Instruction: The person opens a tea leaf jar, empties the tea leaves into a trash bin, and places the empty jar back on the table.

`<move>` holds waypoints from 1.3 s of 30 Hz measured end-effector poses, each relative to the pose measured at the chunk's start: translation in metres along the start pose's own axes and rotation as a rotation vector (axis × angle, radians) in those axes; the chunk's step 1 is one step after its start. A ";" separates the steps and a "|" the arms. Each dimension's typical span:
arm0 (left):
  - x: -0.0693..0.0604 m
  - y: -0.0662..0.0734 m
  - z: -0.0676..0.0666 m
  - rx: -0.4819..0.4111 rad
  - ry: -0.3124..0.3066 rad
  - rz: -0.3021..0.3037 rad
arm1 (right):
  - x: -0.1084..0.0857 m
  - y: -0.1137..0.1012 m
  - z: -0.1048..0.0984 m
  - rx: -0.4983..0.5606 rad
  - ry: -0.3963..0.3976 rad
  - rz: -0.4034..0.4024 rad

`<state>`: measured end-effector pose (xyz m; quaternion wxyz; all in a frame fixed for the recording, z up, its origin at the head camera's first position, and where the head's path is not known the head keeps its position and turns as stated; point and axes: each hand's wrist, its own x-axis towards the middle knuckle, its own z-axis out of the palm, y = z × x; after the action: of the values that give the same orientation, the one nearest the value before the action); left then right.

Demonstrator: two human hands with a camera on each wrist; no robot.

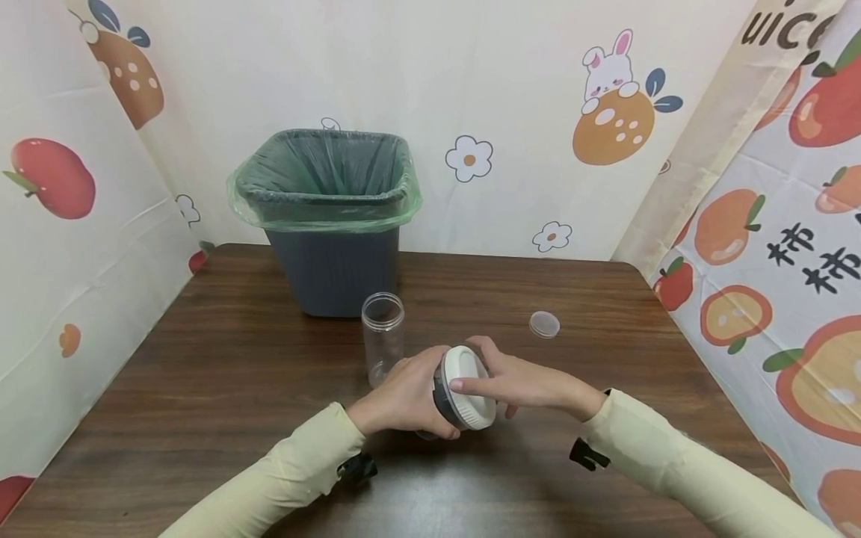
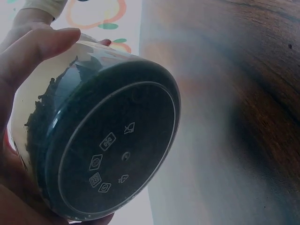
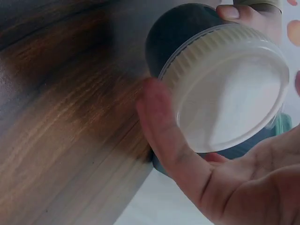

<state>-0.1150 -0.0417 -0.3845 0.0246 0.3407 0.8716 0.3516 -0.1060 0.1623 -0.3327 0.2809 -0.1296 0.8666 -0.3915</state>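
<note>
A clear plastic jar with dark contents is tilted above the table, its embossed base facing the left wrist view. My left hand grips the jar round its side. On its mouth sits a white lid with a ribbed rim. My right hand holds this lid, the thumb against the rim in the right wrist view; some of its fingers are hidden. Just beyond my left hand stands a clear, lidless jar, partly covered by that hand.
A dark bin lined with a green bag stands at the back left of the wooden table. A small clear round lid lies to the right. Printed cloth hangs behind and at both sides.
</note>
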 end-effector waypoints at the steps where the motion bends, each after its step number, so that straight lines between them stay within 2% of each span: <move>1: 0.000 0.000 0.000 0.003 0.000 0.001 | 0.000 -0.001 0.001 0.001 0.006 -0.004; 5: -0.001 0.000 -0.001 0.003 0.000 0.002 | 0.002 0.000 0.002 -0.008 0.017 -0.065; 12: -0.002 -0.001 -0.003 -0.045 -0.009 0.000 | 0.002 0.003 0.000 -0.147 0.042 -0.312; 18: -0.002 -0.002 -0.003 -0.062 -0.008 -0.008 | 0.000 0.006 -0.003 -0.286 0.026 -0.529; 22: -0.002 -0.002 -0.004 -0.063 -0.014 -0.019 | 0.000 0.009 -0.004 -0.370 0.029 -0.635; 31: -0.002 -0.002 -0.006 -0.077 -0.015 -0.028 | 0.001 0.012 -0.006 -0.414 0.007 -0.671; 39: -0.004 -0.005 -0.006 -0.068 0.007 -0.022 | -0.002 0.011 -0.011 -0.401 0.021 -0.655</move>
<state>-0.1165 -0.0503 -0.3841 0.0370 0.3285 0.8629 0.3822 -0.1110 0.1773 -0.3347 0.1011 -0.4481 0.8414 -0.2847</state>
